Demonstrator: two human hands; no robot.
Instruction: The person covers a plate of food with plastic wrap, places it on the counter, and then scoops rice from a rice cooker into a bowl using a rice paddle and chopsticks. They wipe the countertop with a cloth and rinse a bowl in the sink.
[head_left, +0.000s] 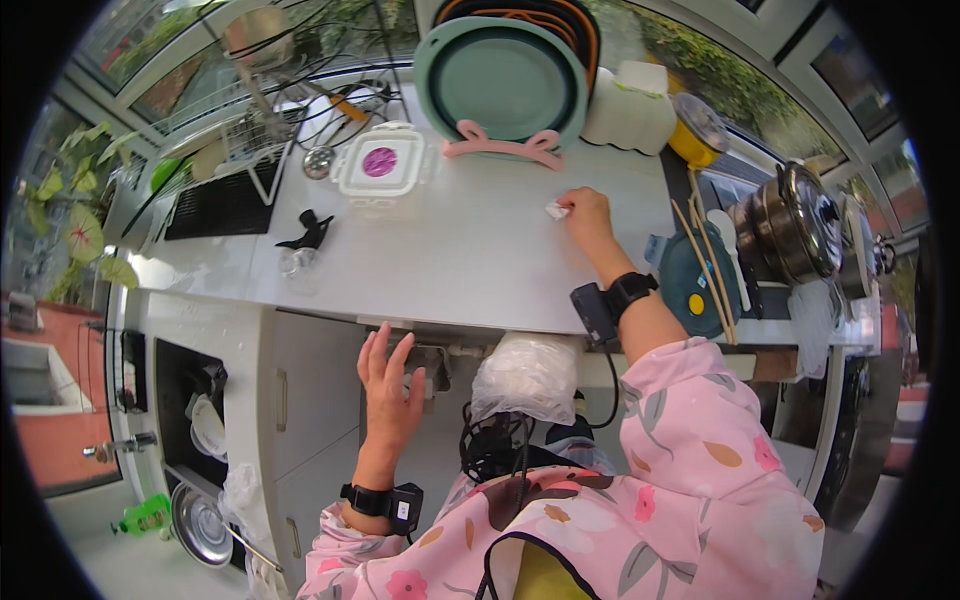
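My right hand (589, 217) rests on the white countertop (457, 262), its fingers closed on a small crumpled white tissue (556, 211). In front of the counter's edge my left hand (391, 386) is raised in the air, fingers spread, holding nothing. A lidded clear food container (382, 163) with a purple mark on its lid stands on the counter to the left of the tissue. Farther back, a round green collapsible basin (506, 82) leans upright, with a pink bow-shaped strip (504, 147) at its foot.
To the right lie a dark teal lid (686, 281), wooden chopsticks (705, 262) and a steel pot (787, 221). A black spray nozzle (307, 231) on a clear bottle is at the left. A plastic bag (525, 375) hangs below the front edge. The sink (191, 405) lies far left.
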